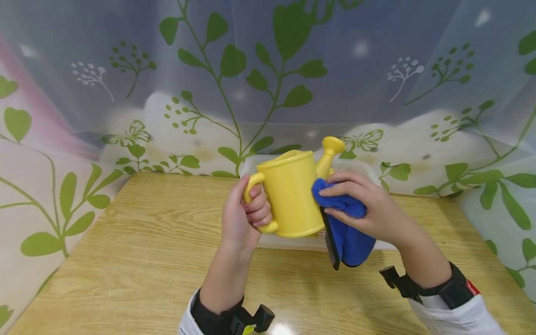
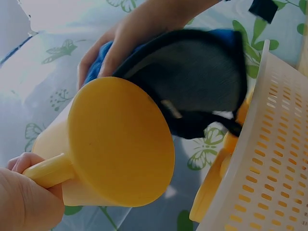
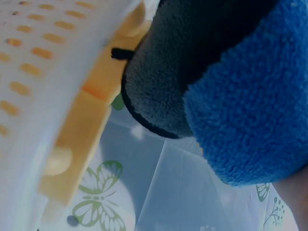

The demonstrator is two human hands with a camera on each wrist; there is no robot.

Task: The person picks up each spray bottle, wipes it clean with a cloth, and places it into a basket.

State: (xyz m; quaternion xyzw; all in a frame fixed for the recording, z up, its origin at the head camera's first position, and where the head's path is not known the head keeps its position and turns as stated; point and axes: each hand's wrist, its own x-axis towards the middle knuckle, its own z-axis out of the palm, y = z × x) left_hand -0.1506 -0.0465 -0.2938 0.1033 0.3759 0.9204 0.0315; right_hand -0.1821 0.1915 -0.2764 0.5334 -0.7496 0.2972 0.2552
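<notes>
A yellow watering can (image 1: 291, 195) is held up, slightly tilted, over a white basket. My left hand (image 1: 244, 211) grips it by its handle, fingers curled through the loop. In the left wrist view the flat round bottom of the watering can (image 2: 120, 142) faces the camera. My right hand (image 1: 364, 204) pinches a blue cloth (image 1: 356, 237) with a grey side and dark edging, pressing it to the can's side below the spout. The bunched blue cloth (image 3: 250, 110) fills much of the right wrist view, where most of the right hand is hidden.
The white perforated basket (image 2: 269, 159) stands on the wooden table (image 1: 146, 260) beneath the can. Several yellow things (image 3: 82, 139) show at its rim. A leaf-patterned curtain (image 1: 268, 111) hangs behind the table and along its sides.
</notes>
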